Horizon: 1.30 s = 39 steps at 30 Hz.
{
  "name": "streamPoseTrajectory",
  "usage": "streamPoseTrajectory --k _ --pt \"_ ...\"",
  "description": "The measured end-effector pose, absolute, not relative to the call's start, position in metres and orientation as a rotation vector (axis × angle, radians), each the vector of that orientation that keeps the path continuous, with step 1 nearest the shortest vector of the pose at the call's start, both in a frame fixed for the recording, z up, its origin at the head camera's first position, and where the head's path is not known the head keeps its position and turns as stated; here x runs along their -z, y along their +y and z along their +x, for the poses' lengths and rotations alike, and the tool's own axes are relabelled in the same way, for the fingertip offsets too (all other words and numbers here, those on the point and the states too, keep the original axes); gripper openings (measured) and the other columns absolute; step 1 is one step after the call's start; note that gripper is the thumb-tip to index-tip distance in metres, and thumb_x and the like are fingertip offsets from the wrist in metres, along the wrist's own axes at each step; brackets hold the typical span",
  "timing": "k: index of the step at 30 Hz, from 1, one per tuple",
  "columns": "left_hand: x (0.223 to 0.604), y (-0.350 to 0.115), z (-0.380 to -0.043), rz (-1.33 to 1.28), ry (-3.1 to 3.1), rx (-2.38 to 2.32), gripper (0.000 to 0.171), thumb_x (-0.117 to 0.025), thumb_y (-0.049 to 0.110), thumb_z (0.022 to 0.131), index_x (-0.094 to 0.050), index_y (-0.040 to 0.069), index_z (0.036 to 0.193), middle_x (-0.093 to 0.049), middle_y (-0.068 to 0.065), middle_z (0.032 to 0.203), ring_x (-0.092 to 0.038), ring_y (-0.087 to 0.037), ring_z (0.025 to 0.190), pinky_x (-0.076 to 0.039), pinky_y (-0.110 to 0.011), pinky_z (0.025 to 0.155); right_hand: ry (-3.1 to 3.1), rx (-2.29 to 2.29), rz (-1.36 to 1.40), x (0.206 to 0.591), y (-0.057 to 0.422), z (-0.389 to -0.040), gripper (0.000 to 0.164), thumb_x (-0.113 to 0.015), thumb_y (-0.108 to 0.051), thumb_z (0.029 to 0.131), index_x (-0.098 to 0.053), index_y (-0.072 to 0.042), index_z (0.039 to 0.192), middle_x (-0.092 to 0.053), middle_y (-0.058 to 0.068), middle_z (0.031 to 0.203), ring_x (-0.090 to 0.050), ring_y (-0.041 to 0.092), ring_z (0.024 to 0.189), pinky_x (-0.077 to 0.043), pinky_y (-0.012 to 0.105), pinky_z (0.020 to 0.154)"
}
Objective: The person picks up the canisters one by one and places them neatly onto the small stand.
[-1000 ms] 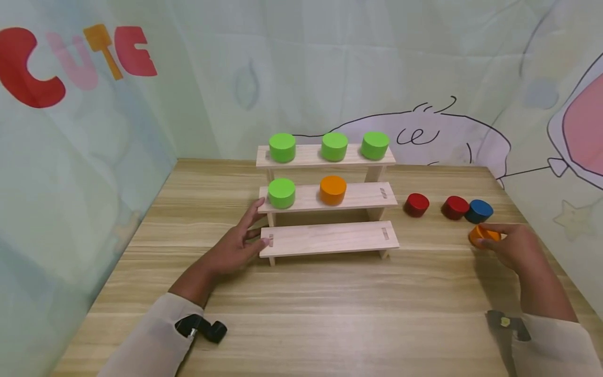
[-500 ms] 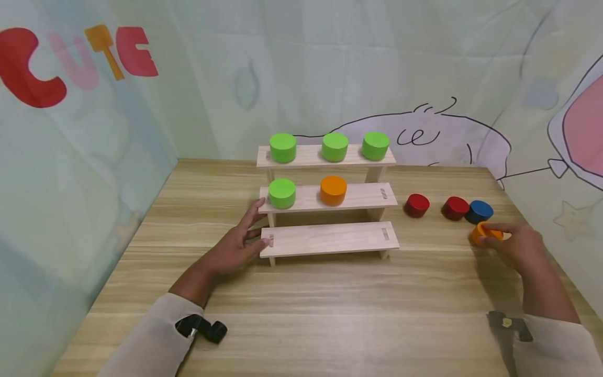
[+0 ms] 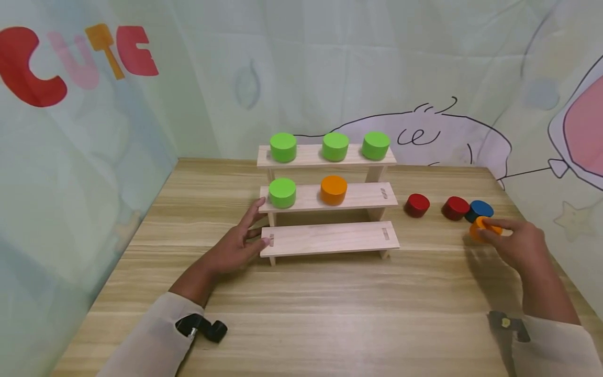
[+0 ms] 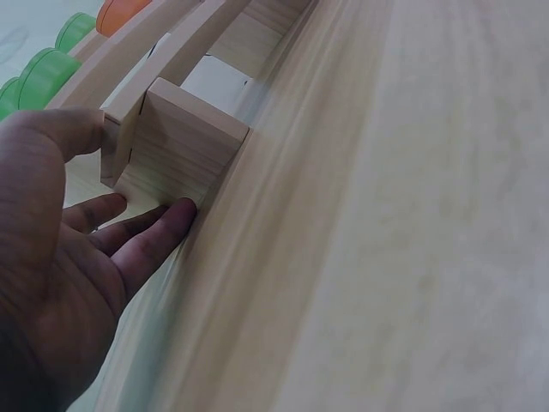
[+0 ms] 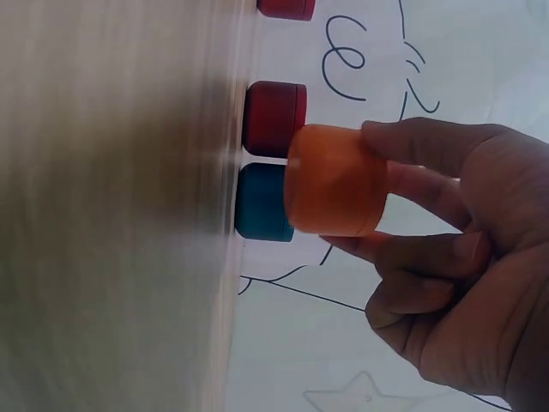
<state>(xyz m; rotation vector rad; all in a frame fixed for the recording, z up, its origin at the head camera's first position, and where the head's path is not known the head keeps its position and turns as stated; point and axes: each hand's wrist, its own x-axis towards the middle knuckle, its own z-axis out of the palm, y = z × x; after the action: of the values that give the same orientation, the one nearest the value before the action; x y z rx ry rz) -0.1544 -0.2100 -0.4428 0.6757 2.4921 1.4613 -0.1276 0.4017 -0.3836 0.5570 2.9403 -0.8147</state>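
Observation:
My right hand (image 3: 522,246) pinches an orange cylindrical block (image 5: 334,180) between thumb and fingers, lifted off the table in the right wrist view. Close by stand a blue block (image 3: 479,210) and a red block (image 3: 455,208). At the left end of a three-tier wooden stand (image 3: 330,240) is my left hand (image 3: 232,250). Its thumb lies on the bottom tier's end, and its fairly straight fingers (image 4: 159,245) are spread along the stand's side. Three green blocks (image 3: 335,147) sit on the top tier. The middle tier bears a green block (image 3: 282,193) and an orange block (image 3: 333,190).
Another red block (image 3: 417,205) stands on the table right of the stand. The wood-grain table (image 3: 320,314) reaches back to a printed cloth backdrop (image 3: 212,78), which also runs along both sides.
My right hand has raised the orange block off the table, slightly upward in the head view. My left hand, the stand and the other blocks stay where they were.

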Motion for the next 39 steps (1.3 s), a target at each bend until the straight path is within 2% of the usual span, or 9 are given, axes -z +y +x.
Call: streamPoseTrajectory --k 2,7,9,11,13,15,25,30,39 --pt "0.443 -0.210 -0.154 0.671 2.488 -1.466 0.091 -0.063 0.021 0.112 -0.001 0.041 0.175 -0.026 -0.029 0.177 -0.049 -0.059 0.149 -0.057 -0.065 0.109 2.951 0.833 0.567 0.383 0.399 -0.127 0.063 -0.066 -0.041 0.109 -0.055 0.001 0.155 -0.043 0.045 0.158 -0.043 0.059 0.134 -0.045 0.043 0.079" --pt "0.443 -0.210 -0.154 0.657 2.470 -1.481 0.092 -0.064 0.022 0.111 -0.001 0.046 0.174 -0.026 -0.027 0.178 -0.049 -0.058 0.150 -0.057 -0.066 0.109 3.011 0.904 0.561 0.382 0.392 -0.125 0.061 -0.064 -0.044 0.110 -0.058 -0.002 0.154 -0.048 0.040 0.159 -0.044 0.062 0.142 -0.051 0.064 0.097" --pt "0.444 -0.210 -0.154 0.655 2.465 -1.483 0.093 -0.065 0.023 0.111 -0.001 0.048 0.174 -0.025 -0.027 0.178 -0.049 -0.058 0.150 -0.056 -0.066 0.110 3.058 0.925 0.547 0.383 0.388 -0.124 0.058 -0.066 -0.041 0.109 -0.061 -0.002 0.152 -0.052 0.038 0.157 -0.050 0.060 0.137 -0.058 0.055 0.096" --pt "0.444 -0.210 -0.155 0.660 2.467 -1.480 0.093 -0.065 0.023 0.111 -0.001 0.048 0.174 -0.025 -0.027 0.178 -0.049 -0.058 0.150 -0.056 -0.066 0.110 3.106 0.965 0.530 0.383 0.385 -0.123 0.055 -0.068 -0.037 0.109 -0.062 -0.001 0.150 -0.056 0.036 0.155 -0.055 0.057 0.134 -0.059 0.031 0.085" --pt "0.444 -0.210 -0.155 0.667 2.470 -1.479 0.093 -0.064 0.023 0.111 -0.001 0.048 0.174 -0.026 -0.027 0.178 -0.049 -0.058 0.150 -0.056 -0.066 0.110 3.173 0.985 0.499 0.384 0.381 -0.123 0.051 -0.070 -0.032 0.108 -0.065 -0.001 0.148 -0.061 0.034 0.151 -0.059 0.054 0.130 -0.046 0.011 0.072" --pt "0.445 -0.210 -0.155 0.671 2.473 -1.478 0.093 -0.064 0.023 0.111 -0.001 0.048 0.174 -0.026 -0.028 0.178 -0.050 -0.058 0.150 -0.056 -0.066 0.111 3.227 1.009 0.464 0.385 0.378 -0.123 0.048 -0.071 -0.028 0.108 -0.066 0.000 0.146 -0.064 0.032 0.148 -0.060 0.053 0.131 -0.035 0.002 0.069" --pt "0.444 -0.210 -0.153 0.663 2.454 -1.495 0.092 -0.064 0.022 0.111 0.000 0.043 0.175 -0.025 -0.027 0.178 -0.048 -0.058 0.151 -0.056 -0.064 0.110 3.337 1.104 0.367 0.387 0.366 -0.124 0.041 -0.075 -0.022 0.105 -0.071 -0.005 0.142 -0.067 0.029 0.146 -0.063 0.049 0.130 -0.032 -0.006 0.074" --pt "0.444 -0.212 -0.152 0.667 2.477 -1.484 0.092 -0.063 0.020 0.112 -0.001 0.039 0.176 -0.026 -0.029 0.177 -0.049 -0.059 0.150 -0.057 -0.064 0.109 3.332 1.172 0.326 0.382 0.360 -0.126 0.041 -0.076 -0.023 0.105 -0.071 -0.004 0.142 -0.064 0.030 0.151 -0.061 0.053 0.137 -0.032 -0.006 0.076" --pt "0.443 -0.210 -0.155 0.657 2.460 -1.489 0.092 -0.064 0.023 0.111 -0.002 0.049 0.173 -0.026 -0.025 0.178 -0.050 -0.056 0.151 -0.056 -0.063 0.111 3.311 1.246 0.360 0.375 0.348 -0.124 0.042 -0.074 -0.029 0.106 -0.071 -0.008 0.143 -0.062 0.024 0.156 -0.060 0.049 0.141 -0.035 -0.002 0.080"
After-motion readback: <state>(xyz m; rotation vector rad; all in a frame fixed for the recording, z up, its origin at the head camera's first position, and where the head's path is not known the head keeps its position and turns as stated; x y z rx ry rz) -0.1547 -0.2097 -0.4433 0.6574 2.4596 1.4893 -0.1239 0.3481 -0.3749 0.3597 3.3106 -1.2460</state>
